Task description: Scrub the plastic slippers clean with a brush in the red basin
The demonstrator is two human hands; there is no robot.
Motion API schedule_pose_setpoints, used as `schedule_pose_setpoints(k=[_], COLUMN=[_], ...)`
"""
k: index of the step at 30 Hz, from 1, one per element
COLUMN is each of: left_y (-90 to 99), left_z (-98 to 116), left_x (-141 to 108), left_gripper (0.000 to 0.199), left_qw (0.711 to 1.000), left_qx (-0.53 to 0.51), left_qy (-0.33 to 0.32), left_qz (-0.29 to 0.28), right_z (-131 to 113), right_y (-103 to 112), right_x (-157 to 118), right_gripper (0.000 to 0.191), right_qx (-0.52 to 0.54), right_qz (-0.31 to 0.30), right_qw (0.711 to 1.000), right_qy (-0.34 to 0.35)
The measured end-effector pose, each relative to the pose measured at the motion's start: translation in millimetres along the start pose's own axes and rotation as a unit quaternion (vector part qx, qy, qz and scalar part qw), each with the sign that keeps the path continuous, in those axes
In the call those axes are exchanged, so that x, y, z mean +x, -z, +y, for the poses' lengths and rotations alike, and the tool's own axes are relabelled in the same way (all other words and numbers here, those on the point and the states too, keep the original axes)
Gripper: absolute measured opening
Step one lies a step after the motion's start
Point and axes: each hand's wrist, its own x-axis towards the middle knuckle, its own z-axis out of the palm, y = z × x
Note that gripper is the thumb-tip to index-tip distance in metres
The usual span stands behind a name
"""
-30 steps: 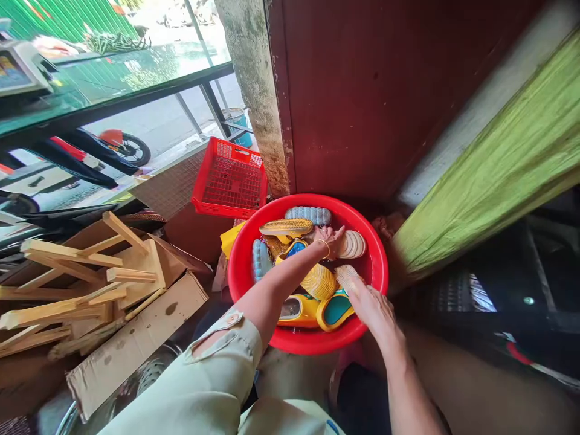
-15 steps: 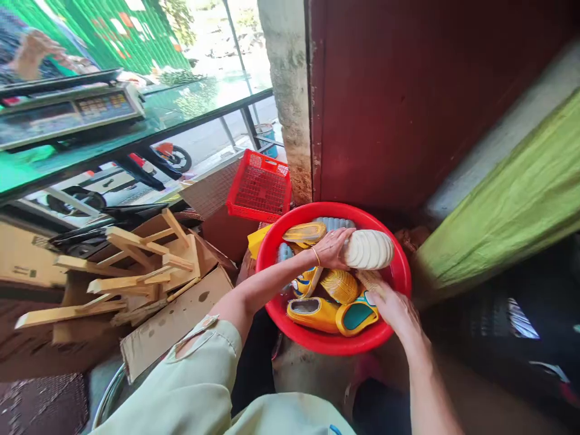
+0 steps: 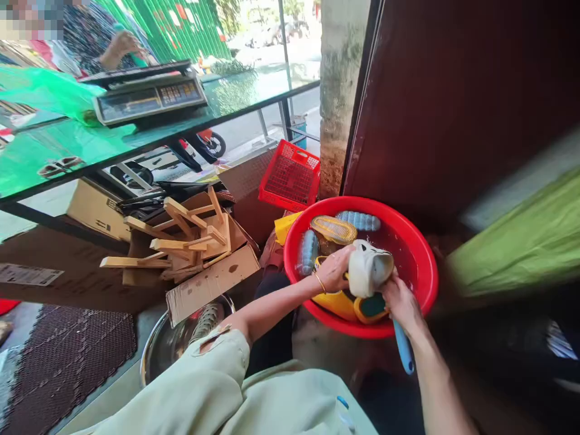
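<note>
Turns white shoe (image 3: 361, 272) sole-away — gripped in left hand (image 3: 335, 269), blue handle (image 3: 403, 347) clasped in right hand (image 3: 402, 302) (could slip if wet)

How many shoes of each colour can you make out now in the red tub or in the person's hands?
White shoe: 1
Light-blue shoes: 2
Yellow shoes: at least 3, some partly hidden
Total: at least 6
</note>
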Motion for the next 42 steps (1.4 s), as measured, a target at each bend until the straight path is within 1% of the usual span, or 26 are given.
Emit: schedule_pose_setpoints(k=[2, 3, 4, 5, 7, 8, 9, 10, 12, 13, 15, 16, 17, 19, 20, 21, 22, 25, 27, 29, 32, 34, 36, 39, 41, 42], left_y=[9.6, 13.9, 17.0, 18.4, 15.5, 11.6, 6.5, 0.8, -10.0, -14.2, -18.8, -19.2, -18.5, -15.2, -13.3, -11.5, -10.1, -8.4, -7.5, -4.3, 4.9, 10.8, 13.4, 10.3, 4.8, 1.6], left_z=[1, 2, 2, 3, 4, 5, 6, 7, 7, 7, 6, 6, 5, 3, 2, 0, -1, -5, -5, -4, 1, 5, 9, 13, 14, 14], left_x=[-19, -29, -38, -46, -60, -65, -69, -72, -73, -72, -69, -67, -65, -61, -60, -59, -58, -56, -54, -53, -54, -56, -58, -57, -54, -53], left_gripper=[0.111, 0.114, 0.115, 0.111, 0.097, 0.09, 0.085, 0.084, 0.09, 0.095, 0.102, 0.101, 0.099, 0.095, 0.092, 0.089, 0.087, 0.091, 0.094, 0.095, 0.089, 0.078, 0.072, 0.072, 0.072, 0.072], left_qw=[0.997, 0.991, 0.976, 0.95, 0.873, 0.839, 0.821, 0.82, 0.848, 0.863, 0.883, 0.89, 0.896, 0.909, 0.914, 0.916, 0.915, 0.903, 0.899, 0.899, 0.886, 0.86, 0.819, 0.737, 0.688, 0.67], left_qx=[-0.065, -0.115, -0.183, -0.253, -0.374, -0.411, -0.427, -0.424, -0.38, -0.355, -0.334, -0.337, -0.34, -0.329, -0.32, -0.314, -0.315, -0.345, -0.351, -0.343, -0.343, -0.362, -0.413, -0.526, -0.584, -0.603], left_qy=[0.036, 0.072, 0.121, 0.184, 0.312, 0.356, 0.378, 0.381, 0.353, 0.337, 0.31, 0.294, 0.277, 0.252, 0.248, 0.249, 0.252, 0.255, 0.262, 0.273, 0.306, 0.348, 0.388, 0.417, 0.422, 0.421], left_qz=[-0.006, -0.006, -0.011, -0.01, -0.006, 0.008, 0.027, 0.054, 0.109, 0.123, 0.11, 0.093, 0.074, 0.047, 0.038, 0.031, 0.024, 0.009, 0.004, 0.014, 0.059, 0.089, 0.092, 0.076, 0.087, 0.098], right_z=[-5, -7, -8, -9, -10, -10, -10, -10, -10, -12, -17, -22, -27, -38, -42, -44, -44, -35, -24, -16, -10, -10, -13, -27, -40, -45], right_y=[-4, -6, -8, -10, -14, -16, -16, -16, -12, -9, -5, -4, -5, -11, -15, -18, -19, -12, -4, 2, 6, 7, 5, -8, -23, -30], right_x=[-5, -7, -8, -9, -10, -10, -10, -9, -6, -6, -9, -13, -17, -26, -29, -29, -26, -5, 10, 19, 23, 22, 20, 8, -7, -16], right_gripper=[0.068, 0.066, 0.065, 0.065, 0.065, 0.066, 0.067, 0.069, 0.07, 0.071, 0.071, 0.07, 0.068, 0.059, 0.055, 0.053, 0.051, 0.051, 0.052, 0.053, 0.057, 0.059, 0.06, 0.059, 0.058, 0.058], right_qx=[-0.036, -0.058, -0.081, -0.099, -0.116, -0.118, -0.118, -0.116, -0.112, -0.112, -0.114, -0.112, -0.11, -0.112, -0.122, -0.139, -0.161, -0.229, -0.231, -0.213, -0.182, -0.145, -0.097, -0.045, -0.023, -0.016], right_qz=[-0.001, 0.005, 0.012, 0.016, 0.02, 0.026, 0.034, 0.042, 0.06, 0.076, 0.114, 0.123, 0.118, 0.057, 0.022, -0.003, -0.01, 0.033, 0.058, 0.077, 0.105, 0.126, 0.139, 0.143, 0.137, 0.13], right_qw=[0.999, 0.998, 0.997, 0.995, 0.993, 0.992, 0.992, 0.992, 0.992, 0.991, 0.987, 0.985, 0.984, 0.973, 0.965, 0.96, 0.959, 0.964, 0.968, 0.973, 0.978, 0.981, 0.985, 0.986, 0.982, 0.98], right_qy=[-0.001, 0.007, 0.018, 0.025, 0.024, 0.02, 0.016, 0.015, 0.014, 0.01, 0.015, 0.04, 0.081, 0.191, 0.23, 0.244, 0.234, 0.128, 0.08, 0.054, 0.012, -0.005, 0.01, 0.076, 0.126, 0.15])
